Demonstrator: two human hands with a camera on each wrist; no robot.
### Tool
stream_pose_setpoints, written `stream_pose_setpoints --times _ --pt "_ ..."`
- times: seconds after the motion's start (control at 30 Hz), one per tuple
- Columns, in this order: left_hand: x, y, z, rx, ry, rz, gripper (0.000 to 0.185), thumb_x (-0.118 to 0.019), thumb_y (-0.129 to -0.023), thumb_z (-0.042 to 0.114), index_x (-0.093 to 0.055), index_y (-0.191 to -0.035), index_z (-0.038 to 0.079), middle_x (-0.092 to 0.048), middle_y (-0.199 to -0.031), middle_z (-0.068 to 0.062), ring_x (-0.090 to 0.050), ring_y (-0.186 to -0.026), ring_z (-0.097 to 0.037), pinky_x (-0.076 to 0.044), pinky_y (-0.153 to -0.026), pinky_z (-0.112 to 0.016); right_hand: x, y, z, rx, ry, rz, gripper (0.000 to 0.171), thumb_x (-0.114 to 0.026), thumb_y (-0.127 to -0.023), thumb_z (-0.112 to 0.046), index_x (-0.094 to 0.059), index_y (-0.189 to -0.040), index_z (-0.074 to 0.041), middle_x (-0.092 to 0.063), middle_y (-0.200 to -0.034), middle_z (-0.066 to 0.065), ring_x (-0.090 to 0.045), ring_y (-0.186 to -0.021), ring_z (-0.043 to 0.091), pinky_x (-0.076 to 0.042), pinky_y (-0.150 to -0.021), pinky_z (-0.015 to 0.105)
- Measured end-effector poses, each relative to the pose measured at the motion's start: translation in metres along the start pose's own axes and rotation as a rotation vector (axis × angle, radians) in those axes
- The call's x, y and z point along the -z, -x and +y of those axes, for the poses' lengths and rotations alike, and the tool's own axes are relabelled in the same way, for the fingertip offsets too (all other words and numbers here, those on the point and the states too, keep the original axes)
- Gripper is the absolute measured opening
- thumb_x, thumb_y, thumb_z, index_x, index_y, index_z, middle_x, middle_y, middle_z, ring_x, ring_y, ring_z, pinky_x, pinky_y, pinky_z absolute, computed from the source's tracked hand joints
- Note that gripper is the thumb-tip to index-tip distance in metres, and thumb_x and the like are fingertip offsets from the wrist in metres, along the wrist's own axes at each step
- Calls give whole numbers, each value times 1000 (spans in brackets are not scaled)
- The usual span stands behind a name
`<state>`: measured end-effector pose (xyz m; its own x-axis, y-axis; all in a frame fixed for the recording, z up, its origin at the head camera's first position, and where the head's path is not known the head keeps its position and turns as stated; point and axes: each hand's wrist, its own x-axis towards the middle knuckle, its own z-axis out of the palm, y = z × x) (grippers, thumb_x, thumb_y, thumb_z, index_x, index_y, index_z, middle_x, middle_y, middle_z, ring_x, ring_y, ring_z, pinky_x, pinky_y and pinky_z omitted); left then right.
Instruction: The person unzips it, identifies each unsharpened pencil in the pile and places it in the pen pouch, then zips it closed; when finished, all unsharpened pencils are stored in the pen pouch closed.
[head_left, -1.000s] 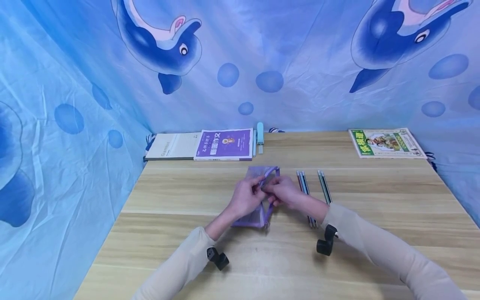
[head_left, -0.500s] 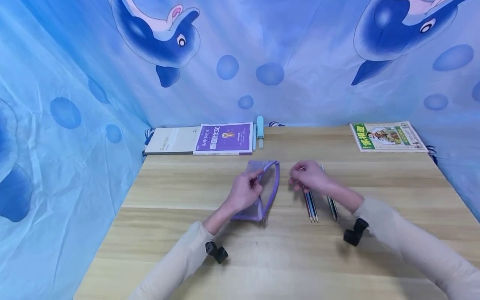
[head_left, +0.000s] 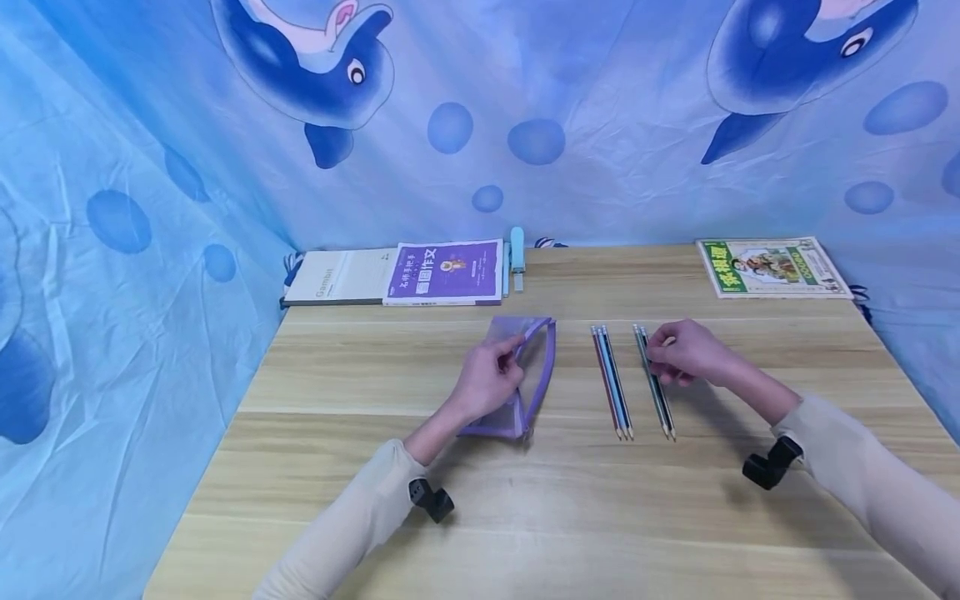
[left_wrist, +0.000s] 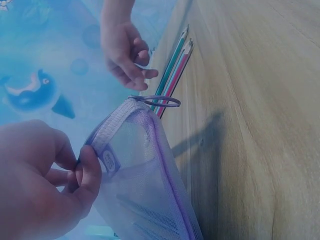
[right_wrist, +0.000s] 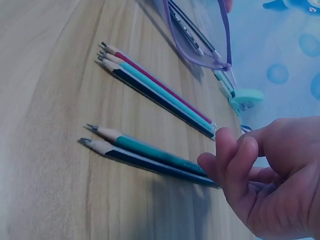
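Note:
My left hand (head_left: pixel 487 379) pinches the upper rim of a purple mesh pencil pouch (head_left: pixel 498 427), whose mouth gapes toward the right. Inside it, dark pencils (right_wrist: pixel 187 27) show in the right wrist view. To the pouch's right, three pencils (head_left: pixel 613 387), red, light blue and black, lie side by side. Farther right lies a pair, one green pencil (right_wrist: pixel 145 149) and one black pencil (right_wrist: pixel 150 165). Over the eraser ends of that pair hovers my right hand (head_left: pixel 690 352), fingers loosely bent, nothing visible in its grasp. Its fingertips overlap the pencils in the right wrist view.
Along the table's back edge lie a pale notebook (head_left: pixel 341 275), a purple book (head_left: pixel 446 271) and a mint-coloured stapler-like item (head_left: pixel 517 250). A green-and-white magazine (head_left: pixel 776 267) is at the back right. A blue dolphin-print curtain (head_left: pixel 585 100) hangs behind the table.
My right hand has left the pouch's mouth and travelled right, past the three pencils, to the pair. My left hand keeps its pinch on the pouch. The head view has tilted slightly.

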<state>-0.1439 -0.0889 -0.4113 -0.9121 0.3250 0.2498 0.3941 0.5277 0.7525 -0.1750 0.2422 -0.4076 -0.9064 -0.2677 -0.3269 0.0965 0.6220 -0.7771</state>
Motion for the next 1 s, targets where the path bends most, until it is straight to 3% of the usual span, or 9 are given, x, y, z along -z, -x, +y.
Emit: stream_pose_setpoints --times 0.17,0.3,0.47,0.67,0.8,1.0 --pt "3 0 1 24 8 -18 50 -59 -80 -9 -59 -131 -9 -58 -80 -9 -51 -62 -12 -45 -48 -21 -2 -2 -1 70 77 56 18 -56 -98 -7 -56 -108 8 -67 -81 15 -64 -60 25 -52 -47 32" --pt "7 0 1 32 10 -26 50 -59 -80 -8 -60 -131 -8 -60 -85 -11 -52 -65 -13 -46 -51 -22 -13 -7 -8 265 217 148 18 -61 -94 -2 -59 -109 9 -67 -86 16 -65 -67 26 -54 -53 33" --pt "13 4 -1 35 18 -53 48 -59 -81 -8 -63 -129 -6 -59 -86 -7 -54 -72 -15 -49 -58 -24 -34 -18 -18 543 429 247 33 -68 -87 4 -59 -119 7 -67 -105 22 -68 -85 31 -59 -69 39" --pt "29 10 -10 -29 86 -178 47 -59 -84 -9 -62 -130 -5 -58 -86 -10 -54 -72 -15 -49 -56 -23 -56 -36 -24 828 640 295 55 -76 -82 2 -54 -133 2 -58 -127 21 -62 -107 35 -55 -88 46" --pt "39 13 -14 -22 159 -255 46 -57 -85 -10 -63 -130 -3 -59 -88 -11 -54 -72 -14 -50 -58 -24 -66 -43 -26 993 689 271 64 -79 -78 3 -53 -136 2 -55 -134 20 -55 -121 37 -49 -98 49" --pt "54 15 -17 46 243 -342 47 -54 -89 -8 -62 -134 1 -54 -89 -7 -54 -72 -16 -54 -58 -30 -74 -41 -35 1191 611 294 51 -82 -75 2 -62 -123 0 -67 -116 14 -65 -103 30 -55 -89 44"
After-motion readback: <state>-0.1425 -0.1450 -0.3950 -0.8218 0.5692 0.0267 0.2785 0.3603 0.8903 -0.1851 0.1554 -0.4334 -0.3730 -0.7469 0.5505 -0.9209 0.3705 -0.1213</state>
